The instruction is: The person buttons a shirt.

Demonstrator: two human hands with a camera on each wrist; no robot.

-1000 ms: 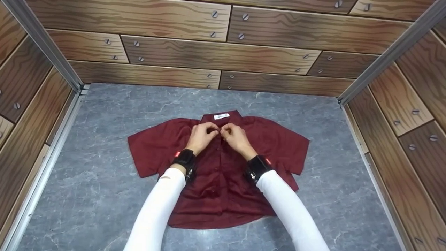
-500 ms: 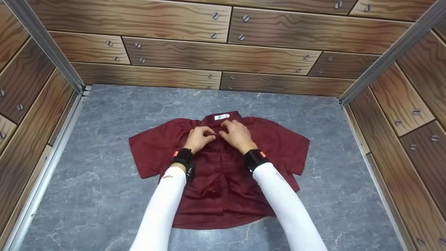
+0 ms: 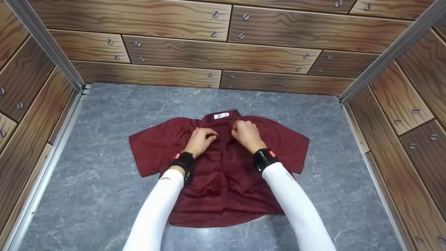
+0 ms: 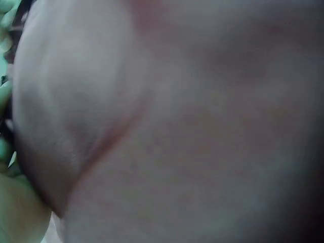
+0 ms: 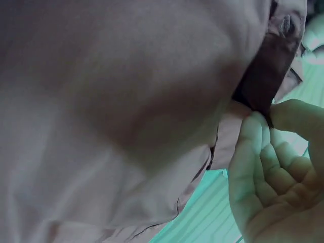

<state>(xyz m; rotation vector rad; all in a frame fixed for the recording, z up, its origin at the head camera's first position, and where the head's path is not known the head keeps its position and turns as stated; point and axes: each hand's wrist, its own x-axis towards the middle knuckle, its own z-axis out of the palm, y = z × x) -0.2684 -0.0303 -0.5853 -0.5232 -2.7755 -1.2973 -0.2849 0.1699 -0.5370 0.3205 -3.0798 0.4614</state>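
Observation:
A dark red short-sleeved shirt point(image 3: 223, 195) lies front up and spread out, its collar away from me and a white label point(image 3: 221, 115) inside the neck. My left hand point(image 3: 200, 140) pinches the front edge below the collar between thumb and index finger. To its right, my right hand point(image 3: 247, 134) pinches the other side near the collar. In the right wrist view, thumb and fingertips point(image 5: 250, 134) grip a dark strip at the shirt's edge, with a buttonhole point(image 5: 286, 25) farther up. Blurred cloth point(image 4: 177, 126) fills most of the left wrist view.
The shirt lies on a grey marbled surface point(image 3: 94, 202). Wood-patterned panels point(image 3: 174, 52) wall in the back and both sides, with metal rails point(image 3: 45, 45) along the corners.
From close together at the neck, my hands have parted. The right hand has moved to the right and now pinches the cloth there; the left has shifted slightly left and down. The neck opening is wider.

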